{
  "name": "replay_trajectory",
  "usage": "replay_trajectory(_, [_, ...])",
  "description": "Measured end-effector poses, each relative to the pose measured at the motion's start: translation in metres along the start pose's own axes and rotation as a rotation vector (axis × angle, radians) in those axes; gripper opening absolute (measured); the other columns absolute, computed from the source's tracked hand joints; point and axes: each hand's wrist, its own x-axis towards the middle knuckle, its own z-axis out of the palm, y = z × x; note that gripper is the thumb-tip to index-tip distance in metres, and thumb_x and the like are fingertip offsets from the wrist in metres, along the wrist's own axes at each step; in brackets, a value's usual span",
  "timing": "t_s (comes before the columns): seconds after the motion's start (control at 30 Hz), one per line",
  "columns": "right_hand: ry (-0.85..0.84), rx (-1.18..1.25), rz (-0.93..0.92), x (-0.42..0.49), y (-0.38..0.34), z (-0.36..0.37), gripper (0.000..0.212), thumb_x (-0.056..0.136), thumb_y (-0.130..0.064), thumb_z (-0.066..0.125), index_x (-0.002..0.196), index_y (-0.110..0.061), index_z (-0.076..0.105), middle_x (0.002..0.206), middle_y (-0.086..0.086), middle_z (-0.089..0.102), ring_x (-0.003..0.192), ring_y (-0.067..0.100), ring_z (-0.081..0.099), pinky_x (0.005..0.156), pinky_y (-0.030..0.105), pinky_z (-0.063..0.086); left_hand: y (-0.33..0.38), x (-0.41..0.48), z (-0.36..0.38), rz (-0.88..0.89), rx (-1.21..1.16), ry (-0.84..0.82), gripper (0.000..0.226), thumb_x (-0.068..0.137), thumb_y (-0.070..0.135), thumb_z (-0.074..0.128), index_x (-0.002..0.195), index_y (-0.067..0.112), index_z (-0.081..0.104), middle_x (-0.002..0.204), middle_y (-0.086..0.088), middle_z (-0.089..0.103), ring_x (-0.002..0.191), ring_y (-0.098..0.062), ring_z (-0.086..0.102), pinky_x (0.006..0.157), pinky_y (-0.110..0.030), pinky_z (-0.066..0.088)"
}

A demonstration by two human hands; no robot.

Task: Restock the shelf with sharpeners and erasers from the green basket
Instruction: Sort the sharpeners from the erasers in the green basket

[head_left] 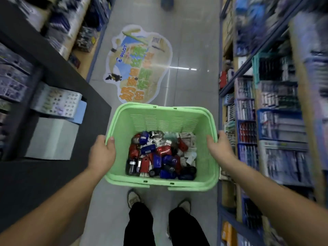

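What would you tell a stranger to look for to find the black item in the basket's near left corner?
Find the green basket gripped by the left hand and right hand over the aisle floor. In its near left corner lies a black sharpener. Its small white label sets it apart from the red and blue ones beside it.
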Motion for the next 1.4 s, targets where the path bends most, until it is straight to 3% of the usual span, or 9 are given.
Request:
replay_trajectory(0.13, [0.051,0.019,-0.146,-0.012,-0.070,-0.069,0.016,0.103,-0.019,0.055,0.117,-0.010,0.054,0.095,0.010,0.065,0.078,0.026,0.065,0.060,0.033,0.049,0.064,0.000,-0.048,0.039,-0.009,0.072,0.033,0.107,0.032,0.050,0.096,0.001,0.054,0.091,-0.020,0.059,0.088,-0.039,0.059,0.074,-0.042,0.042])
replay_trajectory(0.23, [0.081,0.027,-0.193,0.005,-0.115,-0.098,0.015,0.104,-0.021,0.053,0.117,-0.013,0.052,0.096,0.009,0.064,0.078,0.025,0.065,0.064,0.038,0.052,0.108,0.026,-0.068,0.063,-0.014,0.113,0.041,0.107,0.036,0.050,0.098,-0.003,0.057,0.093,-0.020,0.059,0.088,-0.039,0.058,0.073,-0.040,0.040])
replay_trajectory(0.37, [0.101,0.028,-0.202,0.048,-0.170,-0.111,0.014,0.106,-0.021,0.051,0.119,-0.014,0.049,0.097,0.008,0.062,0.076,0.024,0.064,0.066,0.041,0.055,0.160,0.078,-0.081,0.106,-0.039,0.145,0.041,0.107,0.038,0.049,0.106,-0.002,0.058,0.102,-0.022,0.063,0.092,-0.039,0.060,0.079,-0.047,0.051])
replay_trajectory(0.8, [0.183,0.095,-0.155,0.232,-0.372,-0.102,0.018,0.105,-0.027,0.056,0.113,-0.012,0.052,0.095,0.006,0.060,0.072,0.017,0.057,0.059,0.030,0.045,0.306,0.324,-0.104,0.035,-0.168,0.091,0.036,0.108,0.041,0.043,0.107,0.006,0.052,0.095,-0.010,0.058,0.089,-0.033,0.059,0.072,-0.038,0.042])
replay_trajectory(1.0, [0.135,0.162,-0.137,0.328,-0.442,-0.126,0.014,0.102,-0.019,0.057,0.103,-0.006,0.054,0.081,0.007,0.056,0.068,0.023,0.055,0.056,0.031,0.043,0.385,0.414,-0.098,0.030,-0.104,0.113,0.040,0.109,0.040,0.045,0.113,0.002,0.057,0.091,-0.010,0.062,0.072,-0.023,0.055,0.061,-0.036,0.037])
replay_trajectory(1.07, [0.120,0.134,-0.148,0.370,-0.463,-0.136,0.012,0.101,-0.018,0.059,0.099,-0.007,0.055,0.083,0.009,0.059,0.072,0.027,0.058,0.061,0.035,0.050,0.409,0.449,-0.088,0.034,-0.105,0.117,0.045,0.108,0.040,0.047,0.119,-0.001,0.059,0.104,-0.019,0.067,0.087,-0.035,0.064,0.067,-0.038,0.043])
replay_trajectory(1.17, [0.084,0.097,-0.150,0.447,-0.503,-0.150,0.017,0.101,-0.024,0.062,0.106,-0.008,0.059,0.095,0.014,0.066,0.083,0.031,0.066,0.075,0.046,0.058,0.450,0.505,-0.071,-0.004,-0.089,0.129,0.047,0.107,0.042,0.046,0.112,-0.002,0.060,0.102,-0.021,0.066,0.094,-0.041,0.064,0.066,-0.038,0.043])
replay_trajectory(1.3, [0.057,0.044,-0.159,0.508,-0.540,-0.162,0.023,0.103,-0.030,0.059,0.114,-0.009,0.057,0.099,0.014,0.067,0.072,0.023,0.061,0.059,0.041,0.054,0.498,0.549,-0.069,-0.030,-0.080,0.138,0.049,0.109,0.041,0.045,0.130,-0.001,0.057,0.116,-0.021,0.066,0.083,-0.028,0.062,0.062,-0.034,0.042])
replay_trajectory(1.4, [0.037,0.038,-0.198,0.560,-0.592,-0.172,0.020,0.104,-0.026,0.057,0.109,-0.007,0.057,0.089,0.011,0.063,0.067,0.022,0.056,0.057,0.033,0.045,0.538,0.593,-0.074,-0.039,-0.099,0.165,0.045,0.109,0.042,0.044,0.117,0.001,0.059,0.105,-0.025,0.066,0.072,-0.032,0.061,0.057,-0.041,0.047])
